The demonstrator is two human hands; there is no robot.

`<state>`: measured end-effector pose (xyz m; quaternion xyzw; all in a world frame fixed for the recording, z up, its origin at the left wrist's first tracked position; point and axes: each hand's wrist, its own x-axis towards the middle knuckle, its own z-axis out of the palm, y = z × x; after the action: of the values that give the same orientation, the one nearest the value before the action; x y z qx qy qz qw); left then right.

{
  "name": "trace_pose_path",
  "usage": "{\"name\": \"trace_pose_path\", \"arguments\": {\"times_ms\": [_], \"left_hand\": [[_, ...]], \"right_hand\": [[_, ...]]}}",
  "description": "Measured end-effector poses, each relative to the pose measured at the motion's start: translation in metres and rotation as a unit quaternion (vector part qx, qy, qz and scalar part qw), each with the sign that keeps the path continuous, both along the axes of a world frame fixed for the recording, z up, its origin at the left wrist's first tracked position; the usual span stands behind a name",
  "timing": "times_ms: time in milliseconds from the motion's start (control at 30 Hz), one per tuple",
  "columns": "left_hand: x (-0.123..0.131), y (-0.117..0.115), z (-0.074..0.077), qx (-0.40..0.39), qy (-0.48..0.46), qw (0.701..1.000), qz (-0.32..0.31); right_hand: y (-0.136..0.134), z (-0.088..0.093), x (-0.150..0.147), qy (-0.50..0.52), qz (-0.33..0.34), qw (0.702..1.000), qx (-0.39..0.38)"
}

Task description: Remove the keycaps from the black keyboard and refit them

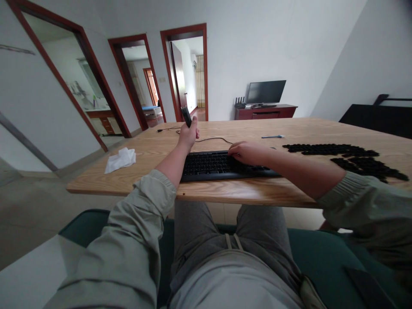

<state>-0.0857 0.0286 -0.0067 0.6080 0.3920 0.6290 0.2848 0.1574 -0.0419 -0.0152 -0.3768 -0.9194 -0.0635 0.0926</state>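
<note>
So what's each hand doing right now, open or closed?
Left hand: closed, holding a small black object.
Right hand: curled on the black keyboard; any grip cannot be told.

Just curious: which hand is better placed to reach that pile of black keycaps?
Probably the right hand: it rests on the keyboard, nearer the keycaps, while the left hand holds a dark object farther off.
</note>
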Motion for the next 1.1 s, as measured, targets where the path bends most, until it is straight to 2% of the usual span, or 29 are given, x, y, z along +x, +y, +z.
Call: {"name": "trace_pose_path", "arguments": {"times_ms": [233,433,533,700,967,1100], "left_hand": [[-0.001,0.003,-0.003,-0.003,-0.001,1.000,-0.006],[-0.001,0.002,-0.002,-0.006,0.017,1.000,-0.002],[-0.001,0.001,-0.002,-0.004,0.017,1.000,-0.006],[-0.002,0.001,-0.003,-0.006,0.000,1.000,-0.022],[-0.002,0.000,-0.003,-0.008,0.013,1.000,-0.018],[-0.003,0.002,-0.004,0.002,0.002,1.000,-0.030]], "right_hand": [[-0.009,-0.003,0.027,0.003,-0.068,0.998,-0.001],[-0.010,0.000,0.043,-0.034,-0.055,0.998,0.026],[-0.009,0.003,0.045,-0.023,-0.052,0.998,0.022],[-0.005,0.007,0.040,-0.017,-0.095,0.995,0.004],[0.006,0.008,0.050,-0.055,-0.115,0.992,-0.005],[0.006,0.007,0.053,-0.046,-0.093,0.995,0.011]]}}
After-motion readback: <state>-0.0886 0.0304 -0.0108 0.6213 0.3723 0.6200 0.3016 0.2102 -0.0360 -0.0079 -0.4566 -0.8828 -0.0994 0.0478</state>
